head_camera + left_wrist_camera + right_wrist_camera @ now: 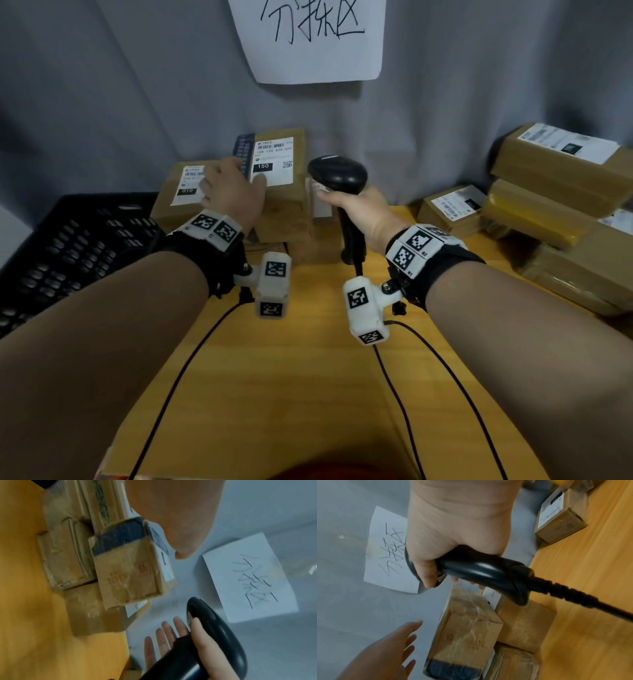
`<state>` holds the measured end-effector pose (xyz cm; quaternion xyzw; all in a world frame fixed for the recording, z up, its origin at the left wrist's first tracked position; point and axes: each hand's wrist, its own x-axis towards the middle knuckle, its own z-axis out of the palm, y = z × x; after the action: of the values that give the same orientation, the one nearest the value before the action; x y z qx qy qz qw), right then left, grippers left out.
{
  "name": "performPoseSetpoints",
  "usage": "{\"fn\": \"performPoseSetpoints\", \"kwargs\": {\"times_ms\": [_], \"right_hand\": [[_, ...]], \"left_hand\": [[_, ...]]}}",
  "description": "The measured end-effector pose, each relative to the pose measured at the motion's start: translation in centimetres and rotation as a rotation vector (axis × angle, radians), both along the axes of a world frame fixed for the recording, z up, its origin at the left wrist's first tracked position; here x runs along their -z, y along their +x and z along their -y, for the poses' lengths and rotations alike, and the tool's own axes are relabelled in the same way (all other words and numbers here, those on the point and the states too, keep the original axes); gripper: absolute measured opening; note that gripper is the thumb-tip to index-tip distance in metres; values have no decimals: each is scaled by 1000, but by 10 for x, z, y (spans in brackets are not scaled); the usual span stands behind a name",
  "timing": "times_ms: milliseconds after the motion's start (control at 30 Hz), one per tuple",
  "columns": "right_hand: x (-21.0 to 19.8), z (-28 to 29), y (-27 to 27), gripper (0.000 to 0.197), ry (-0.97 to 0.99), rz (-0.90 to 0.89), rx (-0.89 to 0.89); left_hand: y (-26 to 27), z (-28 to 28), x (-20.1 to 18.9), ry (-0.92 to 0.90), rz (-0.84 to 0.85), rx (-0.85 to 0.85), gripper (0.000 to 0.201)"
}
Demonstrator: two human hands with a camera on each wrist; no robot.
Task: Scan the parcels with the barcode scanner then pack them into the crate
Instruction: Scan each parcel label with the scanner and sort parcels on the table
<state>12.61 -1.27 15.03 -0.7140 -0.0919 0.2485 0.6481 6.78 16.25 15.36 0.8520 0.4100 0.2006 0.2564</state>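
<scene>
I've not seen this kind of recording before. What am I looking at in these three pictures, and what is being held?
A person works with bare hands, wearing cameras. The head view looks down over both arms; each wrist view looks along one hand. The right hand grips a black handheld barcode scanner. The left hand, fingers straight, reaches over the brown cardboard parcel with the white "150" label. More parcels lie on the yellow wooden table; a black slotted plastic crate sits on the left.

Right hand [453, 534] grips black barcode scanner [481, 572] above parcels [471, 628].
</scene>
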Motion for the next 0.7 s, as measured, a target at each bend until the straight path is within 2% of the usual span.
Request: {"fn": "performPoseSetpoints", "kwargs": {"times_ms": [167,300,500,600,700], "right_hand": [[4,51,24,21,-57,19,132],[6,118,44,13,-78,26,221],[-8,231,74,7,-113,21,340],[-11,290,93,19,-144,65,405],[-9,339,119,17,-218,111,453]], "left_hand": [[27,51,-6,35,145,337,31],[52,120,0,-55,192,506,26],[92,219,10,-295,104,578,24],[113,272,18,-377,75,594,24],[128,317,28,-457,60,607,25]]}}
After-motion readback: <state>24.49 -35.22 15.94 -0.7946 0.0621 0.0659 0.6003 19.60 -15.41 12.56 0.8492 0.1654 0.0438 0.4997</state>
